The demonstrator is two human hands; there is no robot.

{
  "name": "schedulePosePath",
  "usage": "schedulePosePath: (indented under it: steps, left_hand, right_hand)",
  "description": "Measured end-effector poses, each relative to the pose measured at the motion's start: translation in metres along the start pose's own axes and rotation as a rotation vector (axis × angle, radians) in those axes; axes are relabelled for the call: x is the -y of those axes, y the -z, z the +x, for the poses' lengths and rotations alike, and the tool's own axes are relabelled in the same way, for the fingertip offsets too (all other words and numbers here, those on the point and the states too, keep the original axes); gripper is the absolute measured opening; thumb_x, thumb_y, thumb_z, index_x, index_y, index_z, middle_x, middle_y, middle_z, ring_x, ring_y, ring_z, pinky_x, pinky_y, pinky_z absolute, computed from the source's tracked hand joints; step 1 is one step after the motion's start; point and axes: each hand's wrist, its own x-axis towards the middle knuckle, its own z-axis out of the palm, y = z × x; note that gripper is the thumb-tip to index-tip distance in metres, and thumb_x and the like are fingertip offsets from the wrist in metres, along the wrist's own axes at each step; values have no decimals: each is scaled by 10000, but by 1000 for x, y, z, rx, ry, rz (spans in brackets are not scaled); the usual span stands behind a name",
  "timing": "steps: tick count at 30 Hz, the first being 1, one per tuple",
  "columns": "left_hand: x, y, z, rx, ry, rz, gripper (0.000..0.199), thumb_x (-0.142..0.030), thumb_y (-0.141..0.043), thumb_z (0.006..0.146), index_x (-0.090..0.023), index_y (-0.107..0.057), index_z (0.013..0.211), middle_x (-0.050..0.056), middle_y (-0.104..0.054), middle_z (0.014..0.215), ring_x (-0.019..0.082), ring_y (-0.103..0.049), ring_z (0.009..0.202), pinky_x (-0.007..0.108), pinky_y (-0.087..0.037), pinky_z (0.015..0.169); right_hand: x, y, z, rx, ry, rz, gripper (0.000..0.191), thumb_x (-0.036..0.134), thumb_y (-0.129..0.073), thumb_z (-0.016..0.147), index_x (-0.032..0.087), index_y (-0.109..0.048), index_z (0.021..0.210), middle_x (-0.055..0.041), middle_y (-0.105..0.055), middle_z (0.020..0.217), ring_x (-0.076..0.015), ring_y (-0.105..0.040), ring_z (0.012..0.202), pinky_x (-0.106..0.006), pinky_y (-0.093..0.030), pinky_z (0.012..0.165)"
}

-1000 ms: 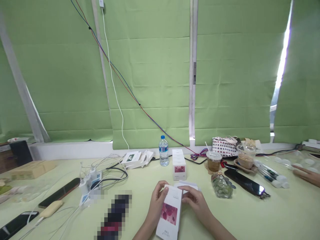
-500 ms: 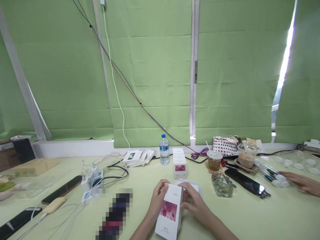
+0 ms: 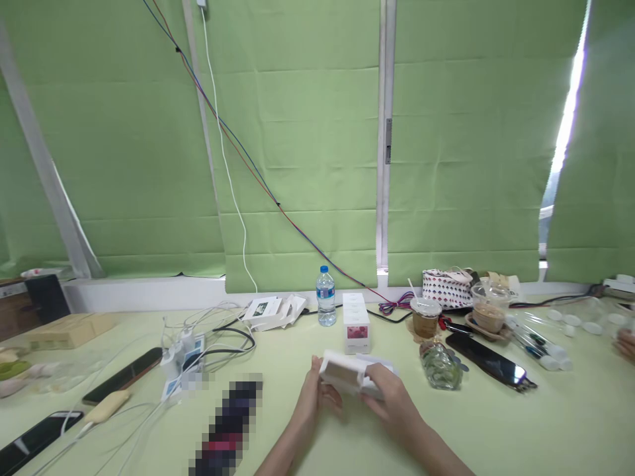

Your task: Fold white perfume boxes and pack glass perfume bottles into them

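Gripping the white box [image 3: 341, 371] by its edges, both hands [image 3: 310, 398] curl partly closed, with open tabletop [image 3: 536, 430] to their right.

A pale green desk [image 3: 520, 436] fills the lower frame; water bottle [image 3: 326, 305] lower centre, black phone [image 3: 37, 439] lower left.

I can't read one word or number from where I stand. The water bottle [image 3: 326, 309] wears a blue label [image 3: 325, 293] with a touch of red, its lettering too small. The row of white boxes [image 3: 356, 306] beside it bears a pink picture panel [image 3: 358, 332], with what may be faint print below. The white packets [image 3: 284, 316] carry a dark picture, any wording too tiny.
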Motion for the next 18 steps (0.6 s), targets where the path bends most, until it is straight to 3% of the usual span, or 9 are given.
schedulePosePath:
  steps: [1, 3, 5, 7, 9, 11, 14, 16, 18]
  left_hand:
    - [-1, -1, -2, -14, -65, 82, 712, -804, -343, 739, -173, -577, 974, 50, -651, 712, 203, -597, 526, 325, -482, 474]
    - [-3, -2, -8, -42, -266, 265, 625, -717, -437, 776, -197, -541, 1106, 87, -677, 901, 260, -656, 780, 386, -534, 673]
    - [-3, -2, -12, -70, -433, 381, 582, -571, -592, 775, -226, -469, 1227, 105, -634, 1123, 288, -579, 1085, 426, -451, 935]
    - [1, -2, -14, -98, -498, 425, 675, -448, -676, 754, -242, -372, 1321, 113, -564, 1252, 295, -495, 1209, 448, -368, 1031]
    - [6, 1, -13, -116, -518, 430, 705, -385, -682, 761, -253, -325, 1355, 113, -517, 1303, 288, -498, 1204, 449, -387, 1018]
    - [10, 4, -10, -94, -542, 443, 637, -351, -654, 785, -277, -353, 1341, 99, -480, 1332, 268, -527, 1153, 434, -431, 977]
    - [7, 9, -8, -14, -560, 499, 515, -294, -600, 823, -319, -430, 1309, 73, -454, 1318, 254, -526, 1121, 393, -494, 893]
    - [0, 9, -9, 54, -537, 578, 469, -250, -569, 839, -338, -481, 1291, 63, -466, 1266, 250, -521, 1112, 378, -498, 883]
    - [-5, 8, -12, 109, -494, 649, 445, -218, -573, 829, -343, -535, 1254, 54, -477, 1229, 241, -528, 1093, 375, -477, 916]
  right_hand:
    - [-1, 0, 0, -25, -101, 48, 173, 314, -553, 871, 199, -587, 996, -70, -694, 871, -214, -640, 776, -312, -519, 688]
    - [-2, 1, 1, -45, -252, 150, 179, 361, -541, 873, 194, -583, 926, -47, -682, 802, -191, -630, 698, -291, -510, 658]
    - [-1, 3, 3, -22, -304, 260, 193, 367, -524, 883, 189, -573, 939, -44, -682, 817, -182, -627, 710, -277, -503, 666]
    - [0, 3, 3, 21, -287, 332, 194, 338, -525, 884, 191, -558, 1006, -42, -685, 851, -178, -624, 739, -268, -496, 677]
    - [1, 0, 1, 72, -256, 353, 253, 299, -541, 877, 206, -517, 1112, -25, -684, 848, -174, -622, 746, -266, -493, 685]
    - [0, -4, -2, 86, -251, 351, 441, 271, -544, 880, 224, -384, 1288, -14, -681, 863, -167, -629, 724, -268, -506, 676]
    - [-6, -6, -6, -19, -184, 246, 669, 276, -533, 898, 269, -132, 1433, -75, -625, 1094, -172, -647, 777, -300, -542, 691]
    - [-10, -5, -6, -99, -38, 56, 616, 289, -545, 896, 314, -222, 1421, -116, -515, 1249, -222, -619, 965, -365, -543, 778]
    - [-12, -1, -4, -119, 99, -153, 505, 287, -562, 889, 330, -386, 1360, -125, -457, 1285, -279, -535, 1120, -433, -514, 858]
